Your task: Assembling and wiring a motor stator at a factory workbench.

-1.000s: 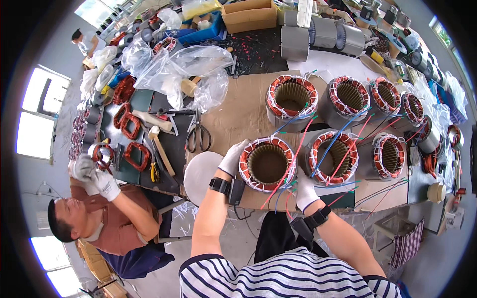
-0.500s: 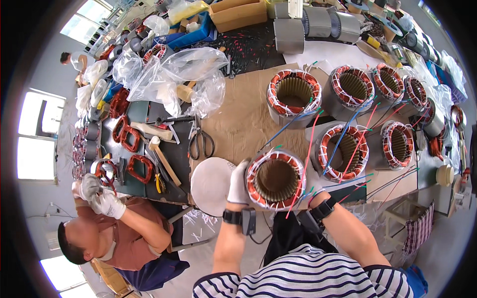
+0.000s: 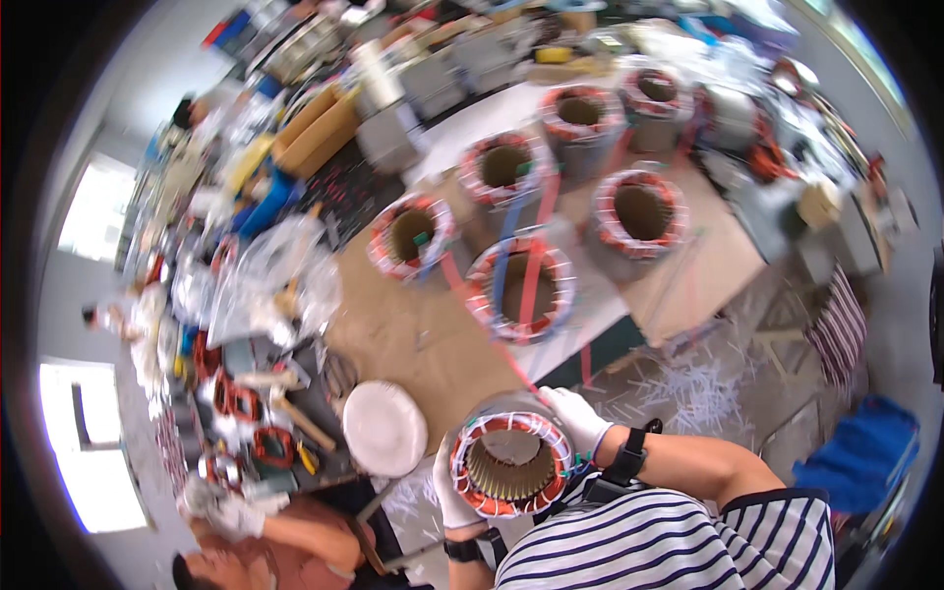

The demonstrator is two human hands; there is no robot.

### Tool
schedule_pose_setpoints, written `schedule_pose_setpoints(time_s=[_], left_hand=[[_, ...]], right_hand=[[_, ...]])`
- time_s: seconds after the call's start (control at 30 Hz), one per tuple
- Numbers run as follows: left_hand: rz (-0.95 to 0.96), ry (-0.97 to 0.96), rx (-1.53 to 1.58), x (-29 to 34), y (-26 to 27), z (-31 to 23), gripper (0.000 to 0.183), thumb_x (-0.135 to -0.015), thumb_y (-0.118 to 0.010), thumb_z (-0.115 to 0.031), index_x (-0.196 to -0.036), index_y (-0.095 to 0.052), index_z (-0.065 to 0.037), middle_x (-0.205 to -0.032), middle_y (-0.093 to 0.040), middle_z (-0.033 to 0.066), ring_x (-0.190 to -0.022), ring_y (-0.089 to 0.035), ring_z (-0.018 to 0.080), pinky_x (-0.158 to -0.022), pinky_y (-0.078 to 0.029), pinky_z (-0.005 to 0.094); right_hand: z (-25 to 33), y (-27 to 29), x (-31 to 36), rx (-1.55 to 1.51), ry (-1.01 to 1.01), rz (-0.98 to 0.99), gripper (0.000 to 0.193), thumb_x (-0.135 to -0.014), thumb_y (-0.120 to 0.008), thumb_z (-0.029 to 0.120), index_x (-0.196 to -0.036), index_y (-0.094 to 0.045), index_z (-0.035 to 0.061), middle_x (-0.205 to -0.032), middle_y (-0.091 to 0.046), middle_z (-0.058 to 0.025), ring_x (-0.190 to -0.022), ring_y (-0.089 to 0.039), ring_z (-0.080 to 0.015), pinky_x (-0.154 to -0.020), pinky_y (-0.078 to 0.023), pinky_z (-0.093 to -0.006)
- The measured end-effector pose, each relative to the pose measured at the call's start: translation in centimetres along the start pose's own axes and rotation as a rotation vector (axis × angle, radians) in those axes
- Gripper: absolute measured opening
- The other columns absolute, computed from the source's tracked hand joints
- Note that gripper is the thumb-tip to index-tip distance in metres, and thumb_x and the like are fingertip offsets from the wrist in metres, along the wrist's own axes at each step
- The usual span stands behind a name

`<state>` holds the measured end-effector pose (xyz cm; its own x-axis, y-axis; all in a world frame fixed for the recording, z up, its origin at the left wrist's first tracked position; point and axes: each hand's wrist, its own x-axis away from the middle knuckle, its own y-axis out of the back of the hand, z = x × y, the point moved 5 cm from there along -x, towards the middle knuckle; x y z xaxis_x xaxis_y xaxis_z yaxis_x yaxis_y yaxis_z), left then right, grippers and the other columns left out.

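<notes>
In front of my body, just off the table's near edge, I hold a motor stator with copper-red windings laced in white cord. Its bore faces up toward me and shows ribbed slots. My left hand, in a white glove, is pressed on its left side. My right hand, also gloved, grips its far right side, with the fingers partly hidden. Beyond it, several similar stators stand on the table, red and blue leads trailing from some of them. The picture is blurred by motion.
A round white disc lies near the table edge on brown cardboard. Clear plastic bags and a hammer lie to the left. A co-worker's gloved hands are lower left. White strips litter the floor at right.
The view has swung to the right. The held stator has come away from the table edge toward my body, its top now tilted, with both hands still on it.
</notes>
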<state>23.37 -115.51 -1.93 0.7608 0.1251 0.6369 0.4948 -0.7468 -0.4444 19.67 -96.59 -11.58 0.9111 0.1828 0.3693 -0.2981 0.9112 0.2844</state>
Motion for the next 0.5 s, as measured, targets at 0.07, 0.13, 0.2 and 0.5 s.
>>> schedule_pose_setpoints(time_s=[0.07,0.13,0.2,0.5], left_hand=[[0.083,0.002,-0.05,0.8,-2.0,2.5,0.038,-0.099,-0.04,-0.028,-0.118,-0.058,0.0,-0.112,-0.064,0.0092,-0.102,-0.06,0.0191,-0.091,-0.048,0.0325],[0.153,0.001,-0.145,1.8,-5.9,5.4,0.038,-0.099,-0.039,-0.027,-0.117,-0.058,0.0,-0.111,-0.065,0.0091,-0.1,-0.061,0.019,-0.089,-0.048,0.0319],[0.245,0.021,-0.197,2.6,-9.2,9.2,0.037,-0.099,-0.039,-0.027,-0.117,-0.058,0.0,-0.11,-0.065,0.0093,-0.099,-0.061,0.019,-0.088,-0.048,0.0319],[0.572,0.191,-0.457,10.0,-28.8,29.5,0.038,-0.098,-0.043,-0.026,-0.121,-0.057,0.001,-0.118,-0.062,0.0119,-0.107,-0.06,0.0211,-0.094,-0.047,0.0335]], right_hand=[[0.2,3.6,3.0,-0.51,-0.313,-0.044,0.042,-0.095,-0.043,0.035,-0.109,-0.057,-0.002,-0.1,-0.06,-0.0179,-0.09,-0.057,-0.0255,-0.082,-0.045,-0.0376],[-2.4,7.3,5.3,-0.497,-0.339,-0.134,0.047,-0.097,-0.04,0.038,-0.109,-0.058,-0.0031,-0.099,-0.062,-0.0191,-0.09,-0.059,-0.027,-0.083,-0.045,-0.0376],[-6.2,10.6,7.7,-0.717,-0.425,-0.231,0.05,-0.097,-0.037,0.04,-0.109,-0.059,-0.0037,-0.1,-0.063,-0.0201,-0.091,-0.06,-0.0285,-0.083,-0.044,-0.0389],[-18.5,31.9,24.5,-1.194,-0.412,-0.604,0.041,-0.099,-0.038,0.035,-0.096,-0.057,-0.001,-0.087,-0.063,-0.015,-0.081,-0.06,-0.024,-0.074,-0.046,-0.0387]])
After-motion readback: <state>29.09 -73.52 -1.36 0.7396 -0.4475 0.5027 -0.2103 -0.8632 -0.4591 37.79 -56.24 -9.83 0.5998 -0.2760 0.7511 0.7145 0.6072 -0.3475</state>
